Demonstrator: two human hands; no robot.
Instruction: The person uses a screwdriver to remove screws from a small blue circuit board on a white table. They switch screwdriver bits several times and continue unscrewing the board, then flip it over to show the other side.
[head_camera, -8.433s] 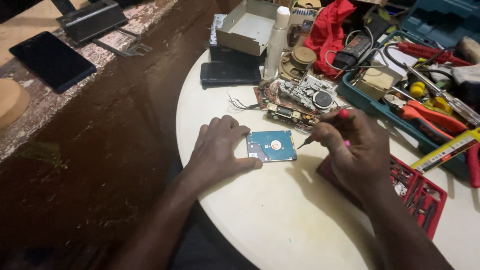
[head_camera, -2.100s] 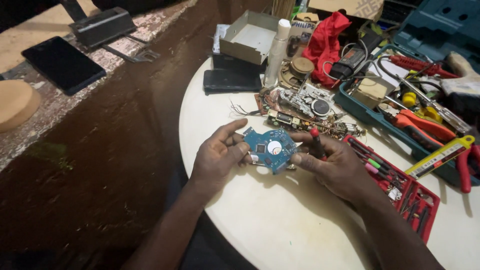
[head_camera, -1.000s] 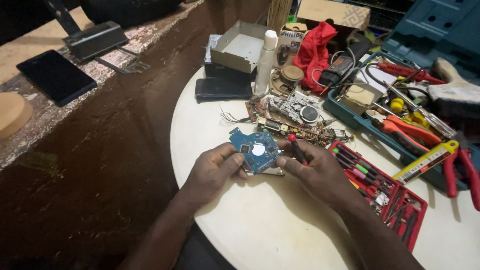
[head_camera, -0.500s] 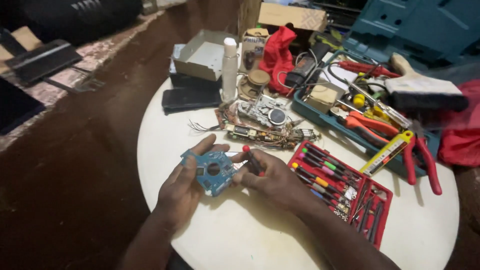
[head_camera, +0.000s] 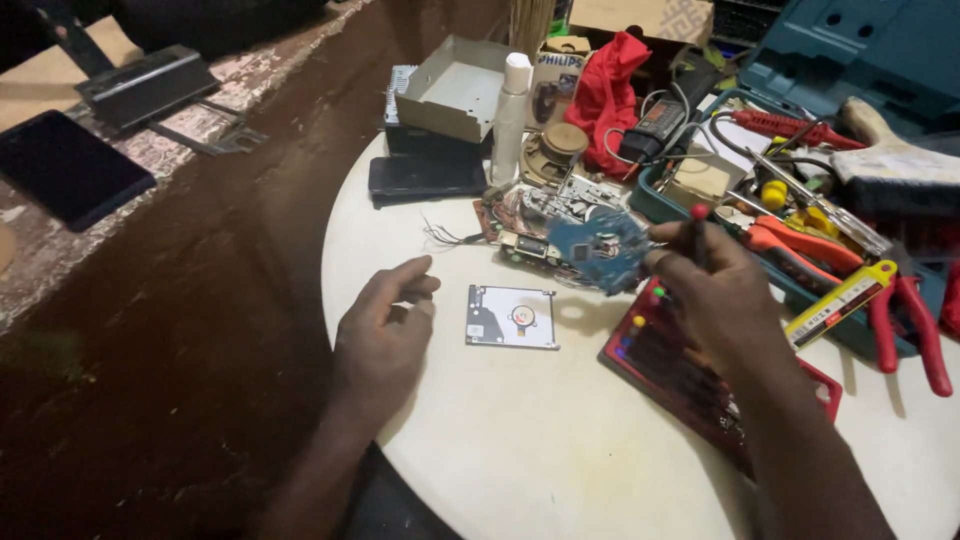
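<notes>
A small silver hard drive lies flat on the round white table, its underside bare. My left hand rests on the table just left of the drive, fingers loosely curled, holding nothing. My right hand is raised over the red screwdriver case. It grips a blue circuit board lifted off the drive, together with a red-tipped screwdriver.
Loose circuit boards and wires lie behind the drive. A dark phone, open cardboard box, white bottle and red cloth stand at the back. A teal tool tray with pliers fills the right.
The blue circuit board has come off the drive. My right hand carried it up and to the right, while the drive now lies on the table and my left hand has let go.
</notes>
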